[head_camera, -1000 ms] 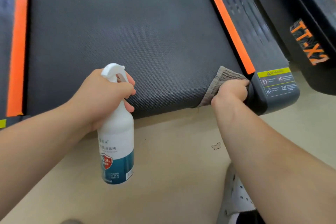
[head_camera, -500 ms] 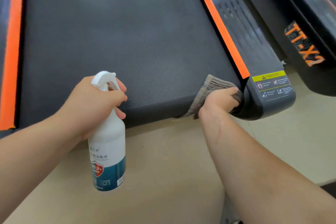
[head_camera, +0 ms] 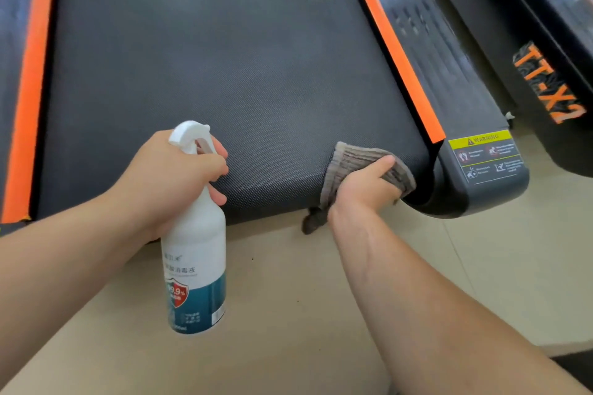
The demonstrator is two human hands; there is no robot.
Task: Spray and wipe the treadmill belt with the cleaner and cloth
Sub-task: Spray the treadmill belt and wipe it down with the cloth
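The black treadmill belt (head_camera: 224,74) fills the upper middle of the head view. My left hand (head_camera: 167,176) grips the neck of a white spray bottle (head_camera: 195,253) with a teal label, fingers curled at the trigger, held upright in front of the belt's rear edge. My right hand (head_camera: 362,186) grips a grey ribbed cloth (head_camera: 356,157) and presses it on the belt's rounded rear edge near the right corner. A corner of the cloth hangs down below the belt.
Orange strips run along both side rails, left (head_camera: 29,90) and right (head_camera: 394,51). A black end cap with a yellow warning label (head_camera: 484,163) sits right of the cloth. Another machine marked TT-X2 (head_camera: 548,83) stands at the right. Beige floor (head_camera: 288,330) lies below.
My right hand has slid the cloth leftward along the belt's rear edge, away from the end cap. The left hand still holds the bottle in about the same place.
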